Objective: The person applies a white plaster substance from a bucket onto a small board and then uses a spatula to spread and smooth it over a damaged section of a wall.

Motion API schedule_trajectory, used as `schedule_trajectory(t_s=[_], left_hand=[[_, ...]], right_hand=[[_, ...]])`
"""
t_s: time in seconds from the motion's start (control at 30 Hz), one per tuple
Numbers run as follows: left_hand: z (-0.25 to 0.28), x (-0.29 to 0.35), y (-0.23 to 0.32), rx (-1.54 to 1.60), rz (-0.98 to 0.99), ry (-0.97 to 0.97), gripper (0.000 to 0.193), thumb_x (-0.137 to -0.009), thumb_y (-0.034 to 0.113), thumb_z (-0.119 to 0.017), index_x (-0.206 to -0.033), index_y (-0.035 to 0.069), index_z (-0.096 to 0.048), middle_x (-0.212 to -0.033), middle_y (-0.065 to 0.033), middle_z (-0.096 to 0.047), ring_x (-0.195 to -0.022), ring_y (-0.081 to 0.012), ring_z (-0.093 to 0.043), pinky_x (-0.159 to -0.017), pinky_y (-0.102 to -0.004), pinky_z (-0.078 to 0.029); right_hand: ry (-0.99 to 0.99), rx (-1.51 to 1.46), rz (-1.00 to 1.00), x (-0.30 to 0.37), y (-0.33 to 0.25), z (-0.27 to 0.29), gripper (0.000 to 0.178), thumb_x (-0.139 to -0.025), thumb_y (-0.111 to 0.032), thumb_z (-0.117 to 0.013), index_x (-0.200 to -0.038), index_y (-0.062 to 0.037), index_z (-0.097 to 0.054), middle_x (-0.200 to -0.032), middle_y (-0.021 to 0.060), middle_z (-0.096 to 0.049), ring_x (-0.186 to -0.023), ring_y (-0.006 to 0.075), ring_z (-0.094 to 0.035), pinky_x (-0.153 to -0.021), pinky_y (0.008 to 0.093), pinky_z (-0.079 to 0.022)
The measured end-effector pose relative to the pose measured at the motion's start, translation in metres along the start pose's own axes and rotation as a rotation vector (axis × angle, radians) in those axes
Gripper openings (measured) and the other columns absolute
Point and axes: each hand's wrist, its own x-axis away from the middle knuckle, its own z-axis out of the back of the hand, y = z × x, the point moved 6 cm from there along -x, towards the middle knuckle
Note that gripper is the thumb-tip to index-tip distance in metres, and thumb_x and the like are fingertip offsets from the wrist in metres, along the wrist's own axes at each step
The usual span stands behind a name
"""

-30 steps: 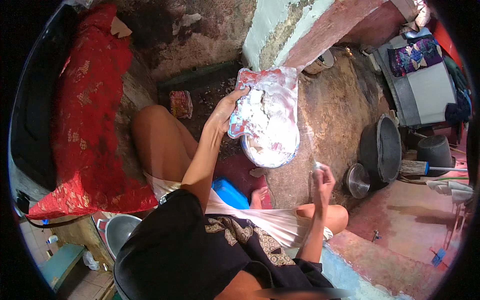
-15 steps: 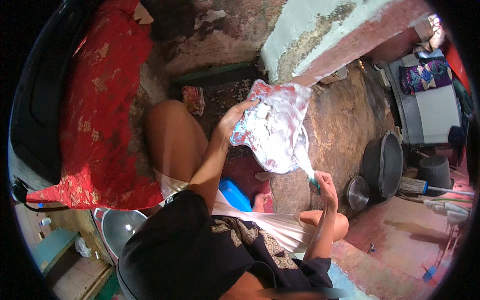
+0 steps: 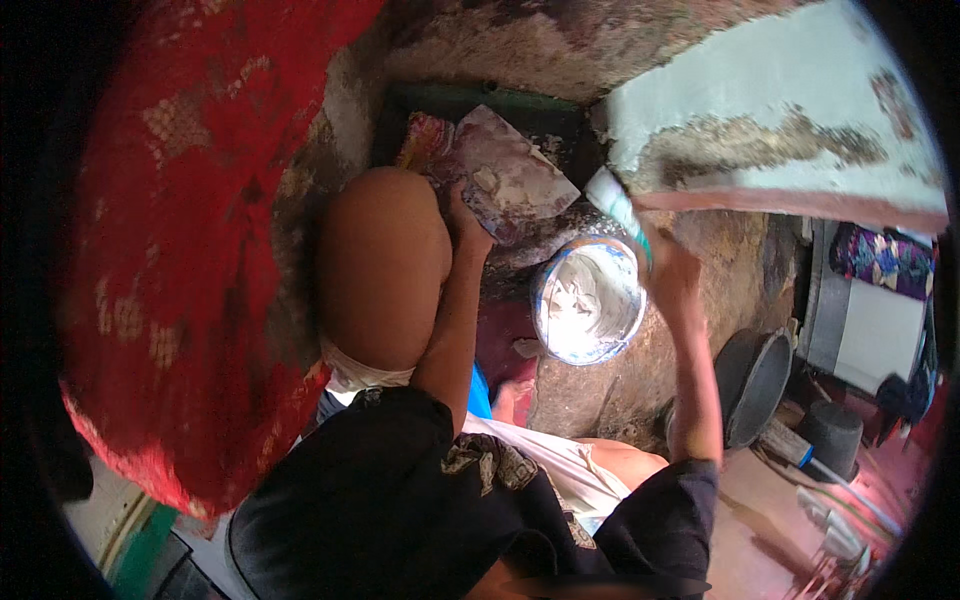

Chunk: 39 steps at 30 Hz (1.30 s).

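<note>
My left hand [image 3: 467, 222] grips the near edge of a flat, flexible-looking sheet [image 3: 515, 175] smeared with white paste, tilted beside my raised knee. In my right hand [image 3: 675, 265], blurred by motion, is a putty knife [image 3: 612, 200] with a teal handle and a blade coated in white. Its blade is at the bottom corner of the partly white-coated wall [image 3: 740, 110]; whether they touch I cannot tell. Between my hands a round bucket [image 3: 540, 320] stands on the floor, with white paste [image 3: 580, 298] inside and its rim smeared.
A red patterned cloth [image 3: 220, 250] drapes along the left. Behind the sheet lies a crumpled colourful packet [image 3: 425, 140]. On the right stand a black basin [image 3: 757, 390], a dark bucket [image 3: 830, 437] and a light panel [image 3: 875, 335] with a patterned cloth on it.
My left hand has moved the sheet off the bucket, uncovering the paste inside. My right hand has raised the putty knife from the sheet to the wall's corner. The view has shifted too.
</note>
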Motion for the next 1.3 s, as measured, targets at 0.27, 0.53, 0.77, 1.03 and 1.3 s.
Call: schedule_trajectory(t_s=[0.27, 0.53, 0.77, 1.03, 1.3], left_hand=[[0.015, -0.026, -0.013, 0.022, 0.027, 0.065, 0.044, -0.081, 0.032, -0.056, -0.115, 0.006, -0.052, -0.112, -0.0076, -0.055, -0.104, -0.0252, -0.051, -0.091, -0.0386, -0.041], [0.035, -0.044, -0.021, -0.146, -0.015, 0.183, 0.044, -0.080, 0.040, -0.054, -0.110, 0.009, -0.055, -0.108, -0.0073, -0.057, -0.100, -0.0263, -0.053, -0.086, -0.0389, -0.043], [0.037, -0.053, -0.026, -0.109, -0.045, 0.103, 0.051, -0.079, 0.040, -0.053, -0.118, 0.007, -0.051, -0.112, -0.0087, -0.056, -0.103, -0.0270, -0.052, -0.090, -0.0402, -0.041], [0.041, -0.059, -0.028, -0.121, -0.032, 0.060, 0.054, -0.079, 0.042, -0.053, -0.120, 0.007, -0.049, -0.115, -0.0089, -0.054, -0.105, -0.0288, -0.051, -0.091, -0.0419, -0.040], [0.040, -0.060, -0.028, -0.092, -0.013, 0.064, 0.052, -0.080, 0.042, -0.051, -0.118, 0.006, -0.051, -0.114, -0.0090, -0.056, -0.105, -0.0280, -0.052, -0.092, -0.0411, -0.040]], right_hand=[[-0.014, 0.498, 0.588, -0.183, 0.019, -0.018, 0.019, -0.068, -0.008, -0.058, -0.085, -0.0143, -0.066, -0.067, 0.0082, -0.059, -0.069, 0.0285, -0.059, -0.057, 0.0398, -0.047], [-0.293, 0.548, 0.469, -0.276, 0.044, -0.036, 0.016, -0.068, -0.018, -0.066, -0.079, -0.0056, -0.065, -0.075, 0.0165, -0.062, -0.076, 0.0346, -0.061, -0.068, 0.0437, -0.048], [-0.279, 0.655, 0.508, -0.285, 0.054, -0.047, 0.016, -0.068, -0.017, -0.064, -0.072, -0.0023, -0.061, -0.074, 0.0190, -0.061, -0.074, 0.0360, -0.061, -0.067, 0.0447, -0.049], [-0.369, 0.789, 0.283, -0.294, 0.066, -0.053, 0.018, -0.065, -0.008, -0.068, -0.082, -0.0039, -0.065, -0.085, 0.0168, -0.066, -0.084, 0.0305, -0.065, -0.069, 0.0403, -0.053], [-0.330, 0.854, 0.269, -0.296, 0.068, -0.029, 0.022, -0.069, -0.012, -0.064, -0.089, -0.0046, -0.060, -0.087, 0.0163, -0.064, -0.084, 0.0322, -0.064, -0.072, 0.0411, -0.052]])
